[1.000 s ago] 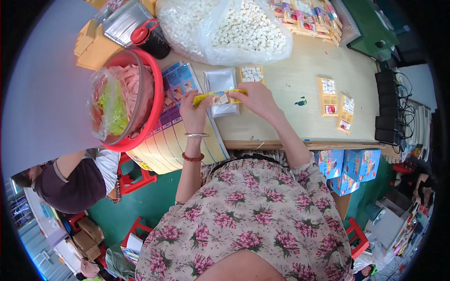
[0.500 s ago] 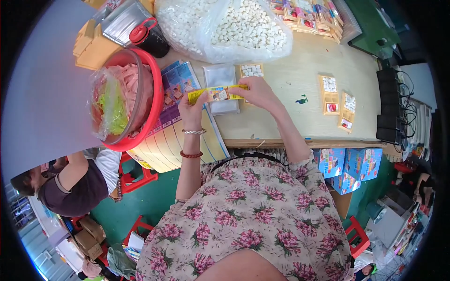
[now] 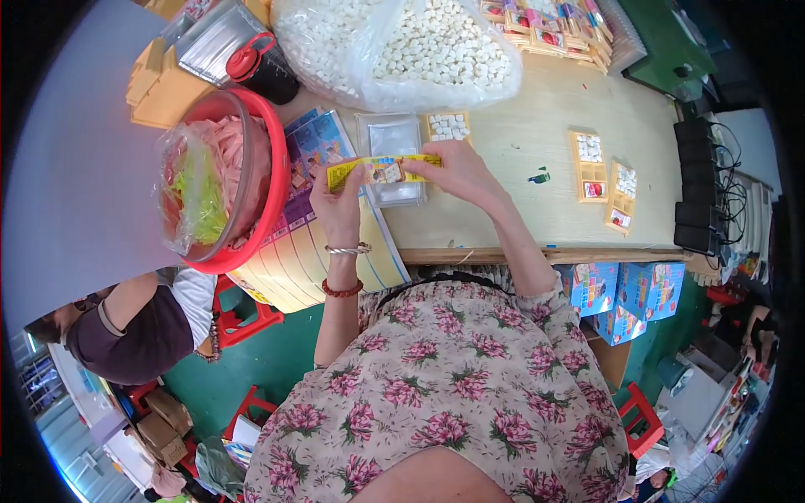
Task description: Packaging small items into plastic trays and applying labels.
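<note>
Stretched between my two hands is a yellow printed paper strip (image 3: pixel 386 172) with a picture at its middle. My left hand (image 3: pixel 338 201) pinches its left end, and my right hand (image 3: pixel 459 172) grips the right end. Just beneath the strip lies a stack of clear plastic trays (image 3: pixel 394 134). Behind my right hand sits a tan compartment tray (image 3: pixel 449 127) filled with small white pieces. Printed sheets (image 3: pixel 312 251) lie under and beside my left wrist.
A red basin (image 3: pixel 281 168) holding pink and green plastic bags stands at the left. Behind are a black bottle (image 3: pixel 268 77) with a red lid and a big clear bag of white pieces (image 3: pixel 444 54). Two filled tan trays (image 3: pixel 591 166) lie at the right. Blue boxes (image 3: pixel 650 291) stand below the table edge.
Both hands have shifted slightly left with the strip, which stays held at both ends. The co-worker at the left has moved a little.
</note>
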